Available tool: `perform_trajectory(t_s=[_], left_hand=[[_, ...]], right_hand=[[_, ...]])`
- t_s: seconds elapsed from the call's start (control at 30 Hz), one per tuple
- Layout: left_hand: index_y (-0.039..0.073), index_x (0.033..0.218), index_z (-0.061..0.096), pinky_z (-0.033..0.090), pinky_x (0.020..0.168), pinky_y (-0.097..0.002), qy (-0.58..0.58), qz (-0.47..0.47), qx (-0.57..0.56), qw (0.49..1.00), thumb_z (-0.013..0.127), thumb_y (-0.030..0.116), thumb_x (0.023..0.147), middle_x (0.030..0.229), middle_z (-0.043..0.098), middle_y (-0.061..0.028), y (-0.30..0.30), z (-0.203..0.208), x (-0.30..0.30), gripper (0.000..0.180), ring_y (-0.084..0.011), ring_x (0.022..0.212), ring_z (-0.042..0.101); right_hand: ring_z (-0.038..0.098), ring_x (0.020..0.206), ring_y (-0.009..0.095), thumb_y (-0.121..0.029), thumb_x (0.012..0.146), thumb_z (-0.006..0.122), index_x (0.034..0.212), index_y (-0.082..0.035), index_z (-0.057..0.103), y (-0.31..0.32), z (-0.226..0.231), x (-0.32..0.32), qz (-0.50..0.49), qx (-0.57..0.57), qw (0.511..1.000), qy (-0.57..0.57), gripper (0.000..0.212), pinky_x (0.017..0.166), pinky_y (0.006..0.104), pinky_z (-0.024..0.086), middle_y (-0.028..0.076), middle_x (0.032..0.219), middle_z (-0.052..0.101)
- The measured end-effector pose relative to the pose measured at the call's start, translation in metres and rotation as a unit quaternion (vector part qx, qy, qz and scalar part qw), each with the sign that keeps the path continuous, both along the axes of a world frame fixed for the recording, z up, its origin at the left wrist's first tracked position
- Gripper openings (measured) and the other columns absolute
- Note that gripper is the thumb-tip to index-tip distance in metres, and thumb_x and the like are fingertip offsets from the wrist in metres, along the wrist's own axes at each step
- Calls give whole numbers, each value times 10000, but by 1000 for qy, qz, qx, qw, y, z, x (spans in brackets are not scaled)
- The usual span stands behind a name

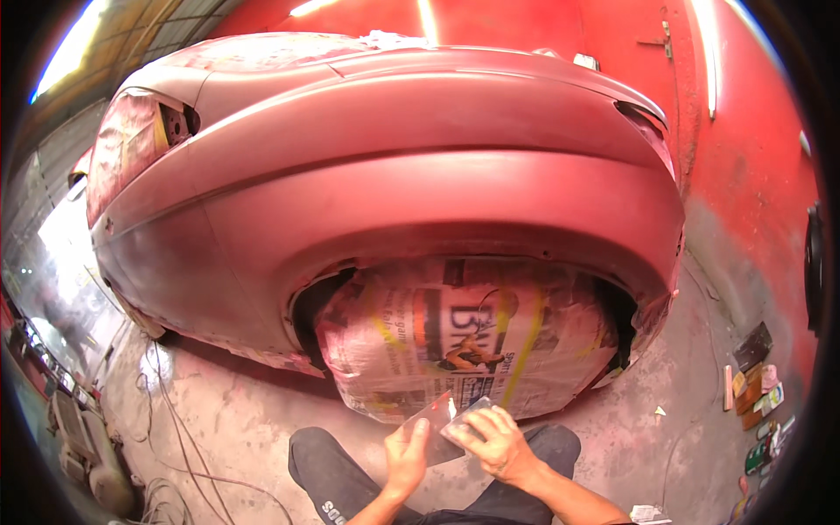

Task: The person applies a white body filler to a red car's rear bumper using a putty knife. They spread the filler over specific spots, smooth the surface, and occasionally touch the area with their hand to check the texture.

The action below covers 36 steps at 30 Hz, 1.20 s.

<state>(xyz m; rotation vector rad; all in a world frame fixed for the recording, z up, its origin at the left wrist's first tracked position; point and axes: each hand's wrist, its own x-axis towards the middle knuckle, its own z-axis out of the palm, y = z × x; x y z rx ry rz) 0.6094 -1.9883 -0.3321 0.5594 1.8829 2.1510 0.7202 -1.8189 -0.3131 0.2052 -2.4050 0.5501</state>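
Low in front of the wheel, my left hand (407, 457) is closed, its thumb along the edge of a thin, dark, flat plate (443, 448). My right hand (499, 448) grips a smaller, greyish flat piece (464, 422) between thumb and fingers, close against that plate. The exact kind of either piece is too small to tell. Just beyond both hands is the wheel covering of printed paper (394, 341), smudged pink. Over it curves the fender of a car body (420, 197) in matt pinkish red, with grey patches toward the left.
Hoses or cables (179, 420) trail across the concrete floor on the left, near a tank-like machine (109, 477). Sanding blocks and small containers (752, 398) lie along the right wall (752, 175). My bent knees (324, 464) are under my arms.
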Motion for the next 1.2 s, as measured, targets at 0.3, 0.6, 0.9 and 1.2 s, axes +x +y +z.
perform_trajectory(t_s=[0.3,0.6,0.9,1.2], left_hand=[[-46,1205,712,510,810,-272,2,77,67,995,586,141,1057,1025,727,-42,-4,-9,-16,270,-103,891,629],[-69,1311,604,572,960,-395,-310,-51,234,920,639,23,941,1212,706,-147,-2,-31,-15,384,-256,1064,707],[-40,1253,657,565,921,-341,-176,-27,163,971,667,101,978,1110,734,-101,-7,2,-13,309,-195,976,713],[-54,1163,710,500,814,-274,-35,35,10,999,572,167,1069,1034,711,-36,10,-20,0,277,-87,900,604]], right_hand=[[616,1111,341,41,674,643,1287,-129,711,0,-41,18,37,-23,996,-76,640,976,462,514,117,1176,645],[588,1190,374,71,684,658,1295,-89,711,-11,-31,14,88,-68,993,37,634,1034,435,528,171,1261,596],[616,1095,371,88,693,612,1306,-112,679,13,-47,21,-8,-52,998,-43,648,957,454,534,159,1166,624],[633,1075,329,12,677,650,1253,-132,721,-10,-35,10,4,-31,999,-15,598,933,466,530,130,1136,654]])
